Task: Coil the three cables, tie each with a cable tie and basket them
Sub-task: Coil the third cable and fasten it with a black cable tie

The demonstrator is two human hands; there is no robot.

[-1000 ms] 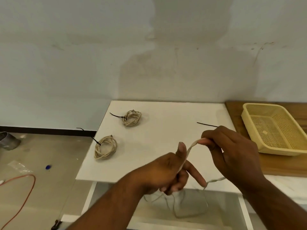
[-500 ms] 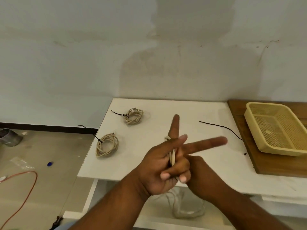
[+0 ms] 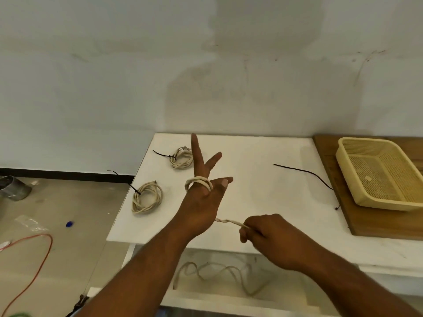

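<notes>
Two beige cable coils, each bound with a black tie, lie on the white table (image 3: 251,202): one coil (image 3: 147,197) at the left edge, the other coil (image 3: 182,157) further back. My left hand (image 3: 201,202) is raised with fingers spread, and a third beige cable (image 3: 198,182) is looped around its fingers. My right hand (image 3: 267,236) pinches the same cable below and to the right; the rest hangs slack under the table (image 3: 217,271). A loose black cable tie (image 3: 304,173) lies on the table near the yellow basket (image 3: 343,156), which holds no cables.
The basket stands on a wooden board (image 3: 366,225) at the right. On the floor at the left are an orange cord (image 3: 41,259), a metal can (image 3: 12,187) and a small blue item (image 3: 69,223). A wall rises right behind the table.
My left hand has opened and risen, with a cable loop now around its fingers. My right hand has dropped down and to the right, drawing the cable out.
</notes>
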